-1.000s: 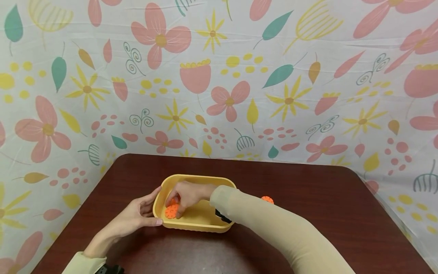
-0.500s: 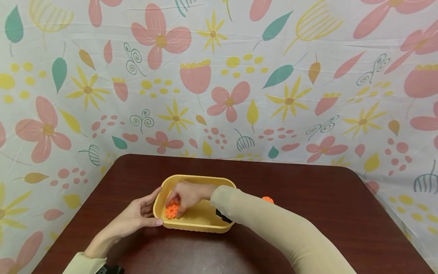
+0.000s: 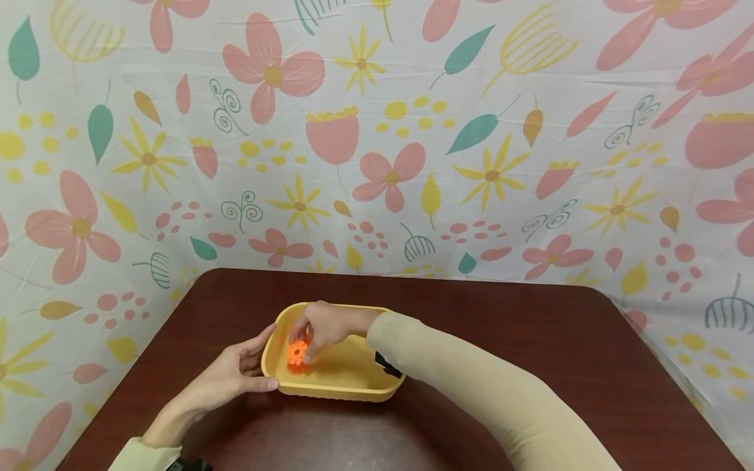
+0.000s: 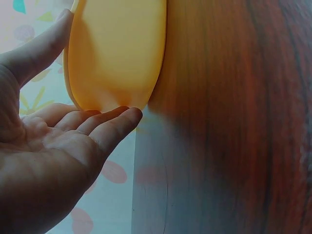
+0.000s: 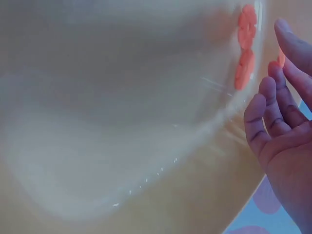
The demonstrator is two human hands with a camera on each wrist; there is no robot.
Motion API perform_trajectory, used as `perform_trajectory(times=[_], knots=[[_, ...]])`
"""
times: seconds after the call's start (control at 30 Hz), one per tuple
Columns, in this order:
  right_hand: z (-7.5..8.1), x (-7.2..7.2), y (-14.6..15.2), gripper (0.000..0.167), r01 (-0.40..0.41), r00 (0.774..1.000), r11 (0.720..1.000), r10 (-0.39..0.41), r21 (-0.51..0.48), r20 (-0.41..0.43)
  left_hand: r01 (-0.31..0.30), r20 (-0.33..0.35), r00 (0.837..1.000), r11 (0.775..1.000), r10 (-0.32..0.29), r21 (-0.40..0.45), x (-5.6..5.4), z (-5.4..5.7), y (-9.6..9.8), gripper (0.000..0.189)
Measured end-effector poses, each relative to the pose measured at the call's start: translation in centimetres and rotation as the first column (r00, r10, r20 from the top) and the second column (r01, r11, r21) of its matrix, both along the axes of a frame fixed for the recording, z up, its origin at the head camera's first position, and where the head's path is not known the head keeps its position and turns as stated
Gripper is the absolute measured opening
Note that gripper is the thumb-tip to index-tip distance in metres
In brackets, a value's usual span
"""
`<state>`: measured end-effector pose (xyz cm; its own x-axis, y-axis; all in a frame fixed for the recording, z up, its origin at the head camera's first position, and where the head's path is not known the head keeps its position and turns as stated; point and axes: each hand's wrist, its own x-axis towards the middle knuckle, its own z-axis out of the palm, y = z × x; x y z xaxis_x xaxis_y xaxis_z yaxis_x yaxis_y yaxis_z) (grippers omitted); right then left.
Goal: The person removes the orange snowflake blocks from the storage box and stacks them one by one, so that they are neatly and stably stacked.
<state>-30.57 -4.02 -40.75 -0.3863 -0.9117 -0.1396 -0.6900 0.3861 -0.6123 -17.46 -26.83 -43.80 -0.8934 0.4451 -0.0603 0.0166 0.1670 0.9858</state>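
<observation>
Disc [image 3: 297,352] has come up a bit, pinched between the right hand's [image 3: 325,325] fingertips; more discs [image 5: 245,68] lie near them in the tray [image 3: 362,363]. The left hand's [image 3: 232,369] fingers, spread apart, touch the tray's end.

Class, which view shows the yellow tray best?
The head view: it takes in most of the yellow tray, including its long shape and rim, though the right sleeve covers part. The left wrist view shows one end, cropped, against the left hand; the right wrist view, a hazy close-up inside.
</observation>
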Motion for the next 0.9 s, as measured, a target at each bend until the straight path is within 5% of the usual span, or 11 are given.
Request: perform_trajectory(times=[0.57,0.9], knots=[[2.3,0.7,3.2,0.042,0.028,0.999,0.994,-0.026,-0.101,0.019,0.002,-0.005,1.0,1.0,-0.002,-0.013,0.0,-0.1,0.0,0.102],[3.7,1.6,7.2,0.039,0.118,0.992,0.979,-0.122,-0.165,-0.016,-0.004,-0.016,1.0,1.0,0.003,-0.018,0.2,0.0,-0.1,0.102]])
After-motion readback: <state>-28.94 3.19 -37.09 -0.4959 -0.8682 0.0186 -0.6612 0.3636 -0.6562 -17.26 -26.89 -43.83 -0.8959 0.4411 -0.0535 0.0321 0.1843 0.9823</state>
